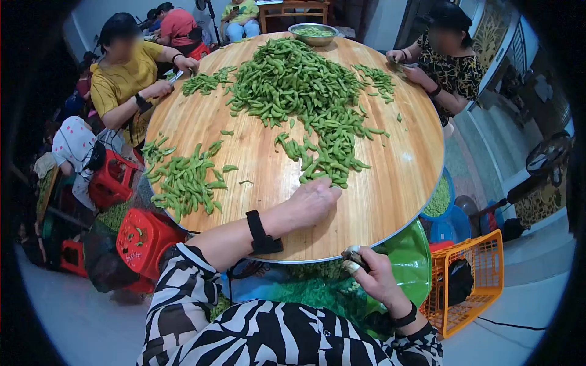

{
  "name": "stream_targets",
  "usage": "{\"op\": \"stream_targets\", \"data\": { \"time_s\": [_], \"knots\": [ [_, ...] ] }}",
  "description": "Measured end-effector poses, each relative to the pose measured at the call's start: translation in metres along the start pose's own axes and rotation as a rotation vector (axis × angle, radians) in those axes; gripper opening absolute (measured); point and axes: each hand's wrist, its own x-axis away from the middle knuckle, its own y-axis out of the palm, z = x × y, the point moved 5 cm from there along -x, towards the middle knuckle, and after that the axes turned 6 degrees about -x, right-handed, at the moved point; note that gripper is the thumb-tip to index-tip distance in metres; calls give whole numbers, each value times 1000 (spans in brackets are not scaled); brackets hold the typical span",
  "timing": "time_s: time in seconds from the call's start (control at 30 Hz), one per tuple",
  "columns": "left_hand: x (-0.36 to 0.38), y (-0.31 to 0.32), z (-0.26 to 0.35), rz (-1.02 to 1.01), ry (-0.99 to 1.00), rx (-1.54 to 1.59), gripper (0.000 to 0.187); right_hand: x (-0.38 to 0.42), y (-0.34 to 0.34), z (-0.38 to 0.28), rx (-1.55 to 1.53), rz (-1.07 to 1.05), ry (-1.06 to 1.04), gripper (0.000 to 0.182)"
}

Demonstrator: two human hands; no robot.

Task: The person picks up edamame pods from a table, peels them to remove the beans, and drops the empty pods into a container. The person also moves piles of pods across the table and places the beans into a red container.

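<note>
My left hand [312,204] rests on the round wooden table [268,210], its fingers curled at the near end of a trail of green soybean pods [334,155]. What those fingers hold, if anything, is hidden. Just off the table's front edge is my right hand [377,276], closed around something small and dark that I cannot make out. Its thumb and a finger have pale coverings at the tips. A large pile of pods [293,79] fills the far middle, and the trail runs from it towards me. A smaller heap [189,183] lies on the left.
Two people sit at the far left and far right of the table, handling pods. A metal bowl [313,35] stands at the back. Below the table are a red stool [137,241], an orange crate [467,280], a green plastic sheet [412,262] and a blue tub [448,189] of shelled beans.
</note>
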Motion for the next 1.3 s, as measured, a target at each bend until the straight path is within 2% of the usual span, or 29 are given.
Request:
{"op": "stream_targets", "data": {
  "time_s": [0.13, 0.2, 0.23, 0.3, 0.33, 0.37, 0.4, 0.43, 0.5, 0.57, 0.63, 0.67, 0.77, 0.83, 0.87, 0.93, 1.07, 1.13, 1.17, 1.23, 1.27, 1.3],
  "knots": [
    [-6, -4, -6, 40, -125, 111, 15, -2, 1, 1, -42, 15, -44, 18],
    [-5, -3, 4, -62, 29, 186, 14, -2, 0, -1, -49, 53, -23, 19],
    [-2, -14, 11, -64, 30, 184, 14, -1, -1, -1, -51, 54, -25, 19],
    [13, -25, 39, -310, 158, 415, 15, 4, -11, 10, -139, 164, 90, 18],
    [16, -32, 40, -316, 163, 412, 15, 5, -17, 12, -201, 218, 94, 19],
    [21, -32, 41, -457, 105, 683, 16, 5, -19, 13, -205, 223, 95, 19],
    [27, -30, 43, -594, 37, 956, 17, 4, -22, 15, -355, 261, 106, 20],
    [26, -29, 36, -593, 34, 956, 17, 3, -24, 17, -504, 296, 114, 20],
    [3, -43, -9, -49, 53, 412, 9, 3, -20, 20, -515, 275, 122, 20],
    [-8, -46, -61, 94, -129, 25, 21, 4, -18, 20, -524, 264, 128, 21],
    [-10, -46, -98, 163, -150, -189, 23, 5, -13, 16, -526, 183, 139, 22],
    [-9, -43, -110, 165, -147, -188, 23, 6, -13, 16, -503, 178, 152, 25],
    [-4, -32, -126, 36, -151, -279, 27, 6, -15, 16, -544, 183, 132, 27],
    [2, -42, -119, 166, -144, -171, 18, 5, -15, 16, -545, 173, 134, 29],
    [4, -44, -118, 161, -145, -166, 18, 5, -14, 16, -542, 157, 133, 30],
    [12, -39, -132, -36, -455, 27, 16, 4, -10, 13, -560, 142, 170, 30],
    [24, -44, -123, -27, -404, 58, 19, -4, 1, 9, -518, 68, 177, 33],
    [30, -55, -97, 181, -266, 35, 21, -9, 4, 5, -502, 58, 180, 34],
    [32, -53, -85, 174, -262, 44, 21, -11, 6, 3, -483, 44, 182, 36],
    [35, -42, -61, 68, -457, 854, 17, -16, 8, 0, -475, 45, 174, 38],
    [36, -47, -43, 59, -454, 864, 17, -19, 9, -3, -464, 38, 154, 40],
    [37, -48, -23, -28, -505, 1046, 16, -21, 11, -4, -461, 46, 164, 40]
  ]
}}
